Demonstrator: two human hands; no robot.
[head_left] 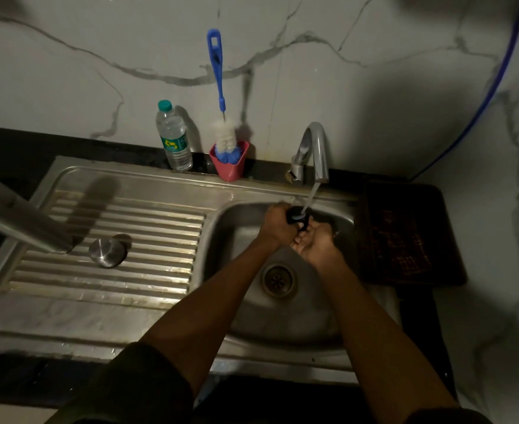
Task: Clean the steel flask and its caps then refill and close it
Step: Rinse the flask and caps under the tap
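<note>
Sink basin (240, 237): black cap (295, 218) between both hands, under tap stream.

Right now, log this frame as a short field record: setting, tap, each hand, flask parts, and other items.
setting: steel sink with ribbed draining board, marble wall behind
tap: tap running, stream falling on the black cap
left hand: left hand grips the black cap under the stream
right hand: right hand cupped beside the cap, fingers touching it
flask: steel flask lying on the draining board
steel cap: steel cap beside the flask
other: water bottle; bottle brush in pink holder
</note>
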